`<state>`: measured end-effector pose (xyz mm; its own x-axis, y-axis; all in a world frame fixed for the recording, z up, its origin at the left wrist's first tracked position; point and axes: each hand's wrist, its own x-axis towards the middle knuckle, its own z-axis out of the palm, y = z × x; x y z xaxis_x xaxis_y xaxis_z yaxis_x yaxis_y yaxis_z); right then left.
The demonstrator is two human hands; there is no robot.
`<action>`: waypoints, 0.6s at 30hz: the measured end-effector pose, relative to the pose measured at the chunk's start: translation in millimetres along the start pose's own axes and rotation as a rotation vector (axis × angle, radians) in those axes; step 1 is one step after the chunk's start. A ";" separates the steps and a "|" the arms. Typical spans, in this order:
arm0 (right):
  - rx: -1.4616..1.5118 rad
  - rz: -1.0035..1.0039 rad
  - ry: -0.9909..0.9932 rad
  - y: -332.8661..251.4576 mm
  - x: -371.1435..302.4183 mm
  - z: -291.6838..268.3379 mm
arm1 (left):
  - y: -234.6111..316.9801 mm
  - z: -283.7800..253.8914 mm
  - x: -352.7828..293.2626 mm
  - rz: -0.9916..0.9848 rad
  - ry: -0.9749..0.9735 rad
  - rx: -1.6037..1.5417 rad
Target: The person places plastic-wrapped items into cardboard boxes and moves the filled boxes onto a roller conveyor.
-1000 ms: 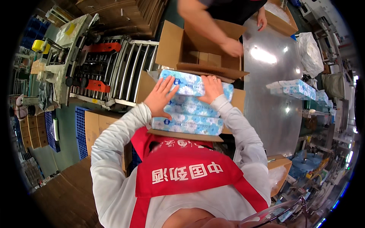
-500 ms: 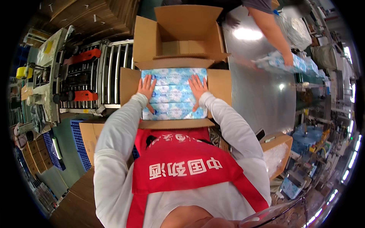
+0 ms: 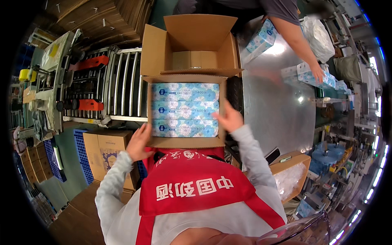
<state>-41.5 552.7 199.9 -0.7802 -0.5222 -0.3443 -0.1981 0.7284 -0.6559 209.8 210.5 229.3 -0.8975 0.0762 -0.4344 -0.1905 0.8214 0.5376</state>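
Head view, hands [image 3: 141,143] [image 3: 229,118] flanking tissue-filled carton [image 3: 185,142]

both arms reach forward, elbows bent; left hand [image 3: 139,143] hangs open, fingers loose; right hand [image 3: 230,119] open, fingers spread.

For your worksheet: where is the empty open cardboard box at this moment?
In the head view, the empty open box sits top centre, directly behind the packed box of tissue packs, between the roller conveyor on the left and the metal table on the right.

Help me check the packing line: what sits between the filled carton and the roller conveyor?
Nothing; in the head view the filled carton directly borders the roller conveyor.
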 end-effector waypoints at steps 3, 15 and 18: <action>-0.193 -0.007 -0.305 -22.1 31.1 61.6 | -5.9 39.4 57.6 0.149 -0.327 0.286; -0.600 -0.634 0.439 48.0 14.3 106.0 | -91.2 116.7 129.8 -0.164 0.689 -1.006; -0.510 -0.572 0.226 61.1 -11.1 122.1 | -84.0 119.5 121.8 -0.457 0.659 -0.701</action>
<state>27.5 548.9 81.6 -0.5658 -0.8138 0.1329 -0.8086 0.5160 -0.2829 164.0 218.3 44.9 -0.6813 -0.6506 -0.3355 -0.5615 0.1703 0.8098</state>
